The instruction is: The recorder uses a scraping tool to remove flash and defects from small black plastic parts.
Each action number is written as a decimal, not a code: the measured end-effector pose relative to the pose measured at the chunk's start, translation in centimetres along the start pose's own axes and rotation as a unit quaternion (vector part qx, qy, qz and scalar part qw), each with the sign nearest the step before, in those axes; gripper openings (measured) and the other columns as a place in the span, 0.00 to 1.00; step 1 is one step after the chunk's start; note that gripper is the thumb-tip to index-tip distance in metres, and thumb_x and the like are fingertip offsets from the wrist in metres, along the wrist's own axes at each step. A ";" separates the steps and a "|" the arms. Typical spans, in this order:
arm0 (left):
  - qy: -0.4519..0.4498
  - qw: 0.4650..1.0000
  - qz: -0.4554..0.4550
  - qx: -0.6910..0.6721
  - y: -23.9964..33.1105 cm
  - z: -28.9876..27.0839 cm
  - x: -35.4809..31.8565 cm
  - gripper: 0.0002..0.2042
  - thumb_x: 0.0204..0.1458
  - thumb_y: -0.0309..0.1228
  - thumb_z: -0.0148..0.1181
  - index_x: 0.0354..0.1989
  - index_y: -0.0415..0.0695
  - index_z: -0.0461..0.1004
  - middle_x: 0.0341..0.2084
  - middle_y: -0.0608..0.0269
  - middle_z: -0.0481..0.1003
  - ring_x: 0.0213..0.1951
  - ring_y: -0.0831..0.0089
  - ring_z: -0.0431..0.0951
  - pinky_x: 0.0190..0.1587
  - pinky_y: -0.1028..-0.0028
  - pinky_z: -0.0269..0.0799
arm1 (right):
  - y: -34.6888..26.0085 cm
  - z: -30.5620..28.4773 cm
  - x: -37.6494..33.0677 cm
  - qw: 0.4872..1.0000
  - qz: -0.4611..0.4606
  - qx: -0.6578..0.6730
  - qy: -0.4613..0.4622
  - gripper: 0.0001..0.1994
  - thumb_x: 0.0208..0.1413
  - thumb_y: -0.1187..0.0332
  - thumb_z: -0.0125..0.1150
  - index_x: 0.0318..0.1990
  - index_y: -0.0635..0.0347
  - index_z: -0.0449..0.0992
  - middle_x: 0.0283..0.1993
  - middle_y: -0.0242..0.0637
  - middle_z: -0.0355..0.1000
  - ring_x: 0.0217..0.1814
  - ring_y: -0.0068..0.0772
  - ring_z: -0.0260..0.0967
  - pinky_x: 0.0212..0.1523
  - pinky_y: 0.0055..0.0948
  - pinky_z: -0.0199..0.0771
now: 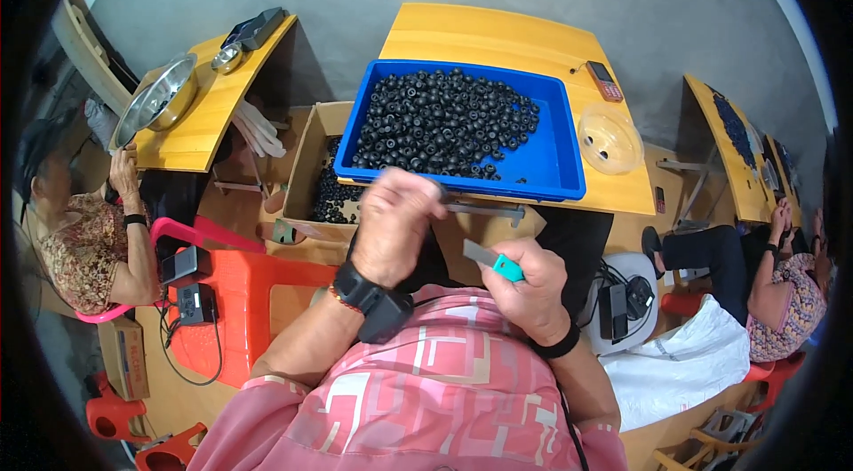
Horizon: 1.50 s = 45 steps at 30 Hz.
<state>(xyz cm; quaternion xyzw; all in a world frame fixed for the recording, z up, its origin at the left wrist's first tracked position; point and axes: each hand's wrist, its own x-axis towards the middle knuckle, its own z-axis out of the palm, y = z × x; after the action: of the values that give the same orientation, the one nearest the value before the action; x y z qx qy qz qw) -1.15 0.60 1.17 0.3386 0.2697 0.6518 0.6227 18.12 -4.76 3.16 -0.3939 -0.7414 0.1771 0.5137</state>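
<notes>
My left hand is closed in a pinch in front of the near edge of a blue tray. A small dark spot shows at its fingertips, slightly blurred, and I cannot make out what it is. Lower and to the right, my right hand is wrapped round a utility knife with a teal handle. Its short blade points up and left, toward the left hand but apart from it. Many small black round pieces with holes fill most of the tray, thinning toward its right side.
The tray stands on a yellow table with a clear plastic bowl and a phone. A cardboard box of black pieces sits below left. A red stool is at left. People sit at tables on both sides.
</notes>
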 end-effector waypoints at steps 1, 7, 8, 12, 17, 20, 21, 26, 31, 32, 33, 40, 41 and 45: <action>0.075 0.996 0.043 0.039 1.1 -0.6 0.7 0.03 0.58 0.23 0.62 0.35 0.43 0.73 0.31 0.61 0.77 0.31 0.71 0.77 0.39 0.71 0.75 | 0.1 -0.2 -0.1 1.000 0.025 0.002 0.014 0.09 0.46 0.78 0.71 0.33 0.58 0.76 0.23 0.33 0.74 0.23 0.28 0.73 0.25 0.26 0.71; 0.282 0.926 0.240 0.072 5.6 -11.9 7.2 0.08 0.58 0.24 0.62 0.44 0.41 0.72 0.33 0.61 0.77 0.36 0.70 0.79 0.44 0.71 0.74 | 0.0 0.0 -0.3 0.995 0.085 0.019 0.040 0.10 0.48 0.78 0.72 0.35 0.59 0.76 0.25 0.35 0.74 0.23 0.27 0.74 0.26 0.24 0.71; 0.329 0.914 0.227 0.070 5.6 -14.4 8.2 0.11 0.58 0.23 0.63 0.47 0.40 0.72 0.38 0.59 0.78 0.41 0.68 0.80 0.48 0.70 0.75 | 0.1 0.2 -0.3 0.996 0.077 0.024 0.034 0.10 0.48 0.78 0.72 0.35 0.59 0.76 0.25 0.35 0.74 0.23 0.26 0.74 0.26 0.24 0.71; 0.392 0.888 0.172 0.168 4.8 -16.4 9.5 0.17 0.56 0.22 0.64 0.54 0.36 0.70 0.45 0.57 0.76 0.44 0.72 0.77 0.47 0.74 0.74 | 0.2 0.4 -0.3 0.997 0.072 0.027 0.028 0.10 0.48 0.79 0.72 0.35 0.59 0.76 0.25 0.34 0.74 0.24 0.24 0.73 0.26 0.23 0.71; 0.187 0.867 0.248 0.389 4.7 -9.9 8.0 0.14 0.52 0.21 0.65 0.48 0.36 0.76 0.42 0.58 0.79 0.44 0.71 0.78 0.50 0.71 0.73 | 0.3 0.2 -0.6 0.994 0.103 0.028 0.031 0.10 0.48 0.79 0.71 0.35 0.59 0.76 0.26 0.34 0.74 0.25 0.22 0.73 0.27 0.23 0.71; 0.069 0.792 0.273 0.542 4.9 -5.2 8.2 0.10 0.48 0.24 0.67 0.40 0.41 0.80 0.34 0.57 0.80 0.38 0.65 0.78 0.45 0.67 0.73 | 0.2 0.2 -0.6 0.993 0.110 0.033 0.028 0.09 0.49 0.79 0.71 0.36 0.59 0.76 0.26 0.33 0.74 0.25 0.21 0.72 0.27 0.23 0.70; 0.042 0.757 0.254 0.600 4.9 -4.3 8.3 0.12 0.47 0.25 0.67 0.42 0.45 0.80 0.37 0.55 0.79 0.41 0.56 0.77 0.48 0.60 0.71 | 0.3 0.3 -0.6 0.993 0.106 0.043 0.027 0.09 0.49 0.79 0.71 0.36 0.60 0.76 0.26 0.33 0.74 0.25 0.20 0.72 0.27 0.23 0.70; 0.021 0.619 0.180 0.764 3.9 -3.4 9.6 0.14 0.46 0.25 0.66 0.43 0.48 0.80 0.41 0.56 0.75 0.49 0.52 0.72 0.53 0.55 0.62 | 0.3 0.3 -0.3 0.994 0.082 0.056 0.037 0.09 0.49 0.79 0.71 0.34 0.60 0.75 0.23 0.29 0.71 0.23 0.16 0.68 0.25 0.21 0.67; 0.013 0.591 0.184 0.785 3.6 -3.6 9.9 0.14 0.44 0.25 0.68 0.41 0.46 0.78 0.39 0.55 0.74 0.48 0.52 0.72 0.51 0.55 0.63 | -0.2 0.0 0.2 0.995 0.077 0.043 0.054 0.10 0.49 0.80 0.71 0.31 0.60 0.73 0.21 0.26 0.68 0.22 0.12 0.64 0.24 0.19 0.64; 0.014 0.600 0.184 0.778 3.7 -3.7 9.7 0.13 0.43 0.26 0.69 0.39 0.45 0.77 0.38 0.55 0.74 0.47 0.51 0.72 0.50 0.55 0.63 | -0.1 0.2 0.1 0.994 0.078 0.060 0.055 0.10 0.49 0.80 0.71 0.31 0.60 0.73 0.21 0.26 0.68 0.22 0.12 0.64 0.23 0.19 0.64; 0.016 0.609 0.185 0.771 3.8 -3.6 9.6 0.13 0.43 0.26 0.69 0.38 0.44 0.77 0.38 0.55 0.74 0.47 0.51 0.72 0.49 0.55 0.63 | 0.0 0.2 0.1 0.992 0.079 0.077 0.055 0.10 0.49 0.80 0.72 0.31 0.60 0.73 0.21 0.26 0.68 0.22 0.12 0.64 0.23 0.19 0.64; 0.049 0.690 0.256 0.675 5.4 -3.4 8.3 0.12 0.43 0.25 0.71 0.34 0.42 0.73 0.30 0.53 0.76 0.39 0.50 0.75 0.44 0.56 0.66 | 0.1 0.2 0.1 0.992 0.090 0.067 0.054 0.09 0.49 0.80 0.71 0.32 0.60 0.74 0.22 0.27 0.69 0.22 0.12 0.64 0.24 0.19 0.64; 0.058 0.695 0.300 0.651 5.7 -2.9 7.8 0.10 0.46 0.23 0.69 0.34 0.41 0.73 0.26 0.57 0.76 0.32 0.60 0.77 0.38 0.62 0.71 | 0.2 0.1 0.1 0.992 0.098 0.055 0.052 0.08 0.50 0.80 0.70 0.33 0.61 0.75 0.23 0.26 0.69 0.22 0.13 0.64 0.24 0.19 0.64; -0.038 0.865 0.199 0.459 5.9 0.2 4.7 0.08 0.50 0.20 0.67 0.35 0.39 0.73 0.27 0.68 0.75 0.31 0.80 0.75 0.35 0.77 0.72 | 0.5 0.0 -0.4 0.973 0.186 0.108 0.080 0.05 0.55 0.76 0.70 0.36 0.61 0.78 0.26 0.25 0.71 0.27 0.13 0.64 0.29 0.19 0.67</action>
<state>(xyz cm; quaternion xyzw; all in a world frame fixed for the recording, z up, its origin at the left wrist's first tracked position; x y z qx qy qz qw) -4.70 4.81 6.31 0.6567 0.4416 0.5513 0.2644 18.33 -4.74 2.58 -0.4800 -0.5880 0.3164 0.5689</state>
